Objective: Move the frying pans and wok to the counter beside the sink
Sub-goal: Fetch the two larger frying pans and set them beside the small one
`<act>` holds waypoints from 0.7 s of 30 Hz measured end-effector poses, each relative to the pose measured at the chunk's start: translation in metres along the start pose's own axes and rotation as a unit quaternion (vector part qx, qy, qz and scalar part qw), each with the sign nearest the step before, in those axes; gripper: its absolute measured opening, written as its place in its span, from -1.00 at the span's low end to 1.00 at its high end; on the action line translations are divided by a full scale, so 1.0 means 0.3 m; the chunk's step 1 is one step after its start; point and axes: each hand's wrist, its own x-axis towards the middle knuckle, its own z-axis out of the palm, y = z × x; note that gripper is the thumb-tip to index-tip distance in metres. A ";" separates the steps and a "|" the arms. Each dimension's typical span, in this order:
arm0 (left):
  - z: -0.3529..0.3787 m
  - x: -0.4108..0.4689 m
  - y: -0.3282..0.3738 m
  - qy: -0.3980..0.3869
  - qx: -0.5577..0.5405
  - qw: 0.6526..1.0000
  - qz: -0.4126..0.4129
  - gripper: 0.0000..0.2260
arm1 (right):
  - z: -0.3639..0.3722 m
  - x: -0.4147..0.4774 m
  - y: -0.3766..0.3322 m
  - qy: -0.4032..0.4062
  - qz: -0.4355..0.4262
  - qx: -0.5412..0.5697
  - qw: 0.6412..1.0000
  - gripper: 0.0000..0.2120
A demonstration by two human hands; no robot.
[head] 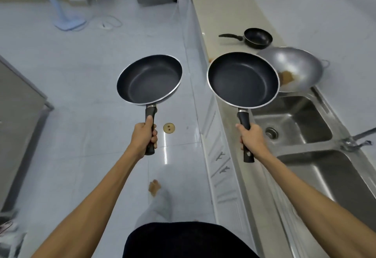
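We grip one black frying pan in each fist: our left hand (144,135) holds the left pan (149,79) over the floor, our right hand (251,136) the right pan (243,80) at the counter (215,19) edge; beyond it sit the wok (295,68) and small pan (256,38), beside the sink (295,123).

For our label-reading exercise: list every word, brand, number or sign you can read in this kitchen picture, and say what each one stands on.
There is no readable text.
Pan in the left hand: no brand or number visible.
Pan in the right hand: a pale mark near the handle's end, not readable as text.
Small pan, wok, sink and counter: no lettering visible.
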 end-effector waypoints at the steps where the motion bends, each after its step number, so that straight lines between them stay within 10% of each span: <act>1: -0.009 0.075 0.049 0.004 -0.005 1.000 0.009 -0.61 | 0.031 0.071 -0.061 0.003 -0.005 0.002 1.000 -0.75; 21: -0.368 1.315 0.698 -0.016 0.076 0.997 0.021 -0.61 | 0.700 1.070 -0.761 -0.005 0.041 0.046 0.998 -0.80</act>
